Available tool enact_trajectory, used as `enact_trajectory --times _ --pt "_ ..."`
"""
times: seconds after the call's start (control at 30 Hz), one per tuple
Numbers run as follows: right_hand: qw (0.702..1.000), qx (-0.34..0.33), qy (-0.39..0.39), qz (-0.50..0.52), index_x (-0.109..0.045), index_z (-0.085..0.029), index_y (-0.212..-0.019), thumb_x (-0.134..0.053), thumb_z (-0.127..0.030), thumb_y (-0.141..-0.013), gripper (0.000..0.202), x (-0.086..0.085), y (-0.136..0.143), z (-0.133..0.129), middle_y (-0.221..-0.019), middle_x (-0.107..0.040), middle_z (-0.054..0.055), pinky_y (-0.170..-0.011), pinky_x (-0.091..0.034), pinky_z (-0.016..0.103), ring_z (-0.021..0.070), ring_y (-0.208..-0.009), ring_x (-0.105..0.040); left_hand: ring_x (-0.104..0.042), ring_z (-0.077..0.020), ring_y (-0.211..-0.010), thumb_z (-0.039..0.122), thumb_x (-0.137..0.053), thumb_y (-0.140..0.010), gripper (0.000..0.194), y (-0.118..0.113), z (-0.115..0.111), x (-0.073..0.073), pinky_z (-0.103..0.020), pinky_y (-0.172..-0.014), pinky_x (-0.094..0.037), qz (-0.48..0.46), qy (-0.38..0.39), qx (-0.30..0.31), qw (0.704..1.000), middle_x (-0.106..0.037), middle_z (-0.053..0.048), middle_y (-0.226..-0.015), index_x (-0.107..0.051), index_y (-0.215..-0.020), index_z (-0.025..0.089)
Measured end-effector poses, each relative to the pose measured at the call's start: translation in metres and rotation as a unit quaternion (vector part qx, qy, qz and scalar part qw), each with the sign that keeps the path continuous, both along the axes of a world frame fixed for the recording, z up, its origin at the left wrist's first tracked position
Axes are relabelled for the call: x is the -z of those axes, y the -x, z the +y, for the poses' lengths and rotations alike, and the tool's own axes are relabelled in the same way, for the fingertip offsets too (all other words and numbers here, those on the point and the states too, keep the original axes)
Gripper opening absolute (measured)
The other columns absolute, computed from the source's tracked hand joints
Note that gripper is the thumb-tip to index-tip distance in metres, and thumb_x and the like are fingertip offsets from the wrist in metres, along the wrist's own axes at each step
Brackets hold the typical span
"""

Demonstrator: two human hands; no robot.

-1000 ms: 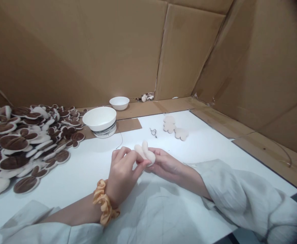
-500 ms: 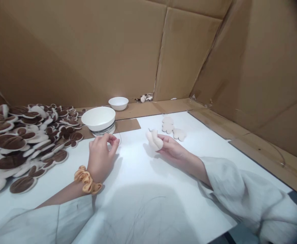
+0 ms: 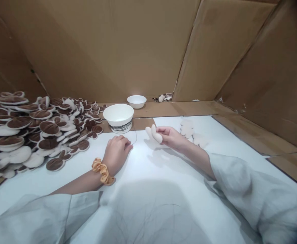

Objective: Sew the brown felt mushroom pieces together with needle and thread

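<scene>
My right hand pinches a small white plush piece with rounded lobes, holding it above the white tabletop. My left hand, an orange scrunchie on its wrist, rests low near the white bowl with black lines round its lower side. Its thumb and fingers are closed together, and what is between them is hidden. A thin curved strand runs close by its fingertips. Behind my right hand lie a few flat pale scalloped pieces, partly washed out by the light.
A big heap of brown-and-white plush pieces covers the left side. At the back stands a smaller white bowl, and beside it a little clump of scraps. Cardboard walls enclose the work surface.
The view has turned left. My left hand has lowered toward the table, and its fingers have drawn closer together. The plush piece in my right hand has turned a little.
</scene>
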State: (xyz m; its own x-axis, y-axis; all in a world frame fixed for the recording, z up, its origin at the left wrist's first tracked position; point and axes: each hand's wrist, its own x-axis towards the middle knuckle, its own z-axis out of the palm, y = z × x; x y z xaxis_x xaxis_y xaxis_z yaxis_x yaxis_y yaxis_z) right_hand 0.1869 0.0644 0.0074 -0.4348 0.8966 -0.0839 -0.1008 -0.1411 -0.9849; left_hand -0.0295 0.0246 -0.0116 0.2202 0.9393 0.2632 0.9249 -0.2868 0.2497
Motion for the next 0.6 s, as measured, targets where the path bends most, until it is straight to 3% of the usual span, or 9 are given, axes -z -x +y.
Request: enact_trajectory --times 0.17,0.33,0.5,0.6 --pt "0.999 -0.03 -0.015 -0.001 -0.06 -0.013 -0.076 -0.074 -0.031 -0.056 0.03 0.002 0.033 0.024 -0.06 -0.055 -0.004 -0.049 -0.03 0.02 0.0051 -0.049 -0.042 -0.052 -0.0239 -0.084 0.018 -0.039 -0.086 0.019 -0.006 0.001 0.004 -0.037 -0.077 -0.039 0.046 -0.044 0.018 0.998 -0.06 -0.009 -0.084 -0.057 -0.08 0.014" --pt "0.998 -0.063 0.024 -0.007 -0.059 -0.011 -0.073 -0.073 -0.031 -0.057 0.03 0.016 0.034 0.02 -0.056 -0.054 -0.003 -0.046 -0.028 0.02 0.0042 -0.045 -0.041 -0.05 -0.0229 -0.079 0.016 -0.034 -0.085 0.02 -0.001 -0.007 0.002 -0.036 -0.075 -0.04 0.055 -0.017 -0.004 0.998 -0.056 -0.009 -0.079 -0.052 -0.078 0.014" --pt "0.995 -0.088 0.031 -0.033 -0.061 -0.01 -0.078 -0.073 -0.031 -0.059 0.031 0.013 0.027 0.014 -0.056 -0.053 -0.003 -0.046 -0.027 0.02 0.0038 -0.045 -0.041 -0.05 -0.0203 -0.074 0.023 -0.036 -0.087 0.025 0.003 -0.014 -0.003 -0.035 -0.072 -0.039 -0.012 0.012 0.005 1.0 -0.054 -0.005 -0.07 -0.049 -0.066 0.017" --pt "0.993 -0.107 0.028 -0.039 -0.061 -0.011 -0.079 -0.072 -0.031 -0.06 0.029 0.007 0.031 0.015 -0.059 -0.054 -0.003 -0.046 -0.028 0.02 0.0039 -0.046 -0.042 -0.05 -0.0196 -0.077 0.026 -0.044 -0.084 0.018 0.005 -0.019 -0.004 -0.034 -0.074 -0.039 -0.072 0.007 0.011 0.997 -0.056 -0.004 -0.075 -0.052 -0.071 0.017"
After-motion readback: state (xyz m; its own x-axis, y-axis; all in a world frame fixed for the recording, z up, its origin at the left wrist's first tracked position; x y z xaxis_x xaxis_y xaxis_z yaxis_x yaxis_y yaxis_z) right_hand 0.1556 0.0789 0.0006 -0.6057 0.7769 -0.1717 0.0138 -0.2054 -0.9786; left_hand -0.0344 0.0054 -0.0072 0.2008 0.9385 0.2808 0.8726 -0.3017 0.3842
